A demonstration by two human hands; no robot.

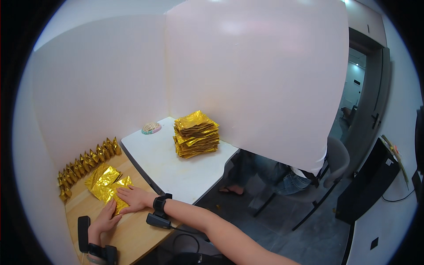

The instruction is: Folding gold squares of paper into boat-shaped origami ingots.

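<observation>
Left hand (103, 219) and right hand (138, 198), fingers extended, flatten gold foil (125, 182); folded pieces (93, 157) line the wooden table's (138, 223) wall-side edge, a stack (196, 138) seemingly unfolded.

Small domed ornament, beige with pink and teal rim (151, 128), sits at far left on white, dark-edged tabletop (176, 176). Right: person in blue denim (293, 183), partly hidden by broad pale-pink panel (256, 75), on grey chair (339, 157). Farther right: tall black box (369, 182); beyond, grey door (381, 88), open.
</observation>
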